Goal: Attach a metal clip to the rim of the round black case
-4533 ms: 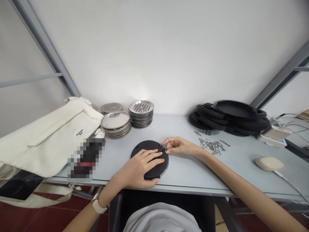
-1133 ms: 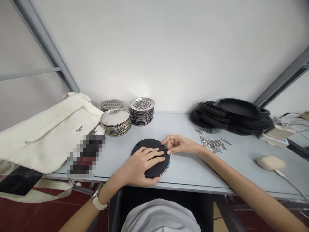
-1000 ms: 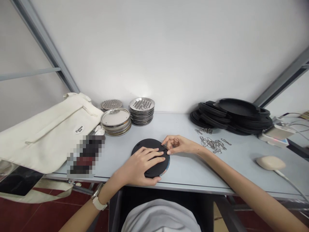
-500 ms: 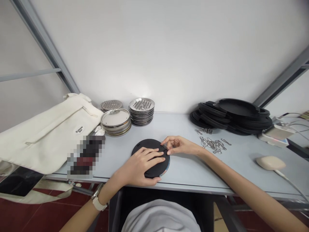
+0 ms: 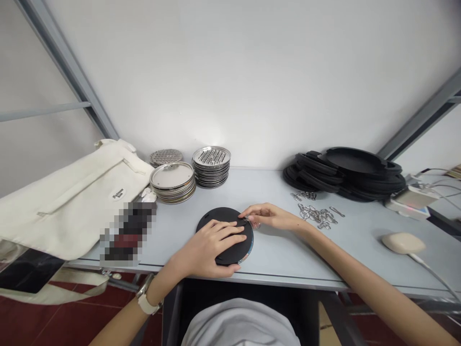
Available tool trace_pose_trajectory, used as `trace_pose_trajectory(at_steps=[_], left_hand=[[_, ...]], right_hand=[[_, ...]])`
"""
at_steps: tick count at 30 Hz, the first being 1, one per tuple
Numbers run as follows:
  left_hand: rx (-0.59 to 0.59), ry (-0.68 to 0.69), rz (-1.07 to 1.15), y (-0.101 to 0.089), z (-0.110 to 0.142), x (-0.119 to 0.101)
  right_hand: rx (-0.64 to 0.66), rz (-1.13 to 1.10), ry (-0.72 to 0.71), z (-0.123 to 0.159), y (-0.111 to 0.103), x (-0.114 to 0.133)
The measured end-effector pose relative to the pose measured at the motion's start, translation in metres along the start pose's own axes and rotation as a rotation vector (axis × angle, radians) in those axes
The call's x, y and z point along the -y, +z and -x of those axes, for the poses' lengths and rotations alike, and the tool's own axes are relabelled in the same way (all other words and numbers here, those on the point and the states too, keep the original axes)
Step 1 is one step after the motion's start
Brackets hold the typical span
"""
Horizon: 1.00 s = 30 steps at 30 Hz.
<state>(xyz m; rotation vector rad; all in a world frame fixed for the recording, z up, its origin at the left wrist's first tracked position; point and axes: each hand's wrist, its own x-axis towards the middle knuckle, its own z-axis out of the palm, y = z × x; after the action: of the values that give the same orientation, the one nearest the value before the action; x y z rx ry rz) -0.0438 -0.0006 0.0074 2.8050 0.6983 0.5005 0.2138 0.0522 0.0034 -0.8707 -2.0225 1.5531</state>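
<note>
A round black disc [image 5: 230, 250] lies on the table in front of me, with a thin coloured edge showing along its near right side. My left hand [image 5: 212, 245] rests flat over it, fingers spread on top and thumb along the near rim. At the disc's upper right edge, my right hand [image 5: 268, 216] pinches a small metal wire clip [image 5: 256, 225] between thumb and fingers. Part of the clip lies over the disc; whether it is hooked into a slot I cannot tell. Several similar loose clips [image 5: 317, 215] lie to the right of that hand.
Stacks of metal discs [image 5: 173, 185] and metal grater plates [image 5: 212, 168] stand at the back left. Black round trays [image 5: 353, 168] are piled at the back right. A white bag [image 5: 82, 197] lies left; a cream corded device [image 5: 403, 242] sits right.
My right hand's fingers have shifted and turned at the disc's edge, and the clip now lies flatter, its loop showing below the fingers. The left hand and disc stay put.
</note>
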Motion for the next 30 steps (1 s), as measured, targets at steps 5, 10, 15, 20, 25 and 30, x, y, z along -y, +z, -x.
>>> trace_pose_trajectory(at_steps=[5, 10, 15, 20, 25, 30], left_hand=[[0.012, -0.005, -0.004, 0.0, 0.0, 0.0], [0.007, 0.0, -0.001, 0.002, 0.0, 0.001], [0.015, 0.004, 0.001, 0.001, 0.0, 0.001], [0.008, 0.001, 0.002, 0.0, 0.0, 0.0], [0.009, 0.001, -0.002, -0.001, 0.0, 0.0], [0.003, 0.004, -0.004, -0.001, 0.0, 0.0]], right_hand=[[-0.008, 0.015, -0.022, 0.0, 0.001, -0.003], [-0.036, -0.076, -0.013, -0.003, 0.004, -0.008], [-0.06, -0.06, -0.008, -0.005, 0.008, -0.011], [-0.085, 0.036, 0.003, -0.006, 0.012, -0.014], [-0.106, 0.109, 0.005, -0.008, 0.014, -0.018], [-0.111, 0.144, -0.013, -0.009, 0.014, -0.021]])
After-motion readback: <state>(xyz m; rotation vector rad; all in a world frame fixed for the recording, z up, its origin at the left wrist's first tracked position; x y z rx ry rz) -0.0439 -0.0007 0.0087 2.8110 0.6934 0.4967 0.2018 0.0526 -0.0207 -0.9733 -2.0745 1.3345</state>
